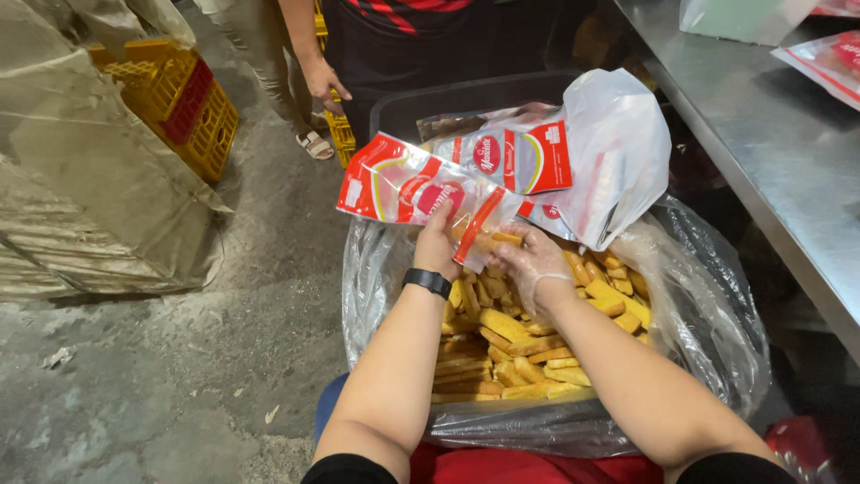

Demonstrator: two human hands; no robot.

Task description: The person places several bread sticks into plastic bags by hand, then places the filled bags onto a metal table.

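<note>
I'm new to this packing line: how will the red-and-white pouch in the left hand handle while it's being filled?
The pouch is thin film, bending where the left hand pinches it, so it probably flops without support. It looks nearly empty, so likely very light. The glossy film may slip against the gloved right hand. The biscuits look dry and may snap.

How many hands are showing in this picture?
3. The left hand holds a red-and-white packet; the gloved right hand is at the packet's open end; another person's hand hangs at the top. Others may be hidden.
</note>
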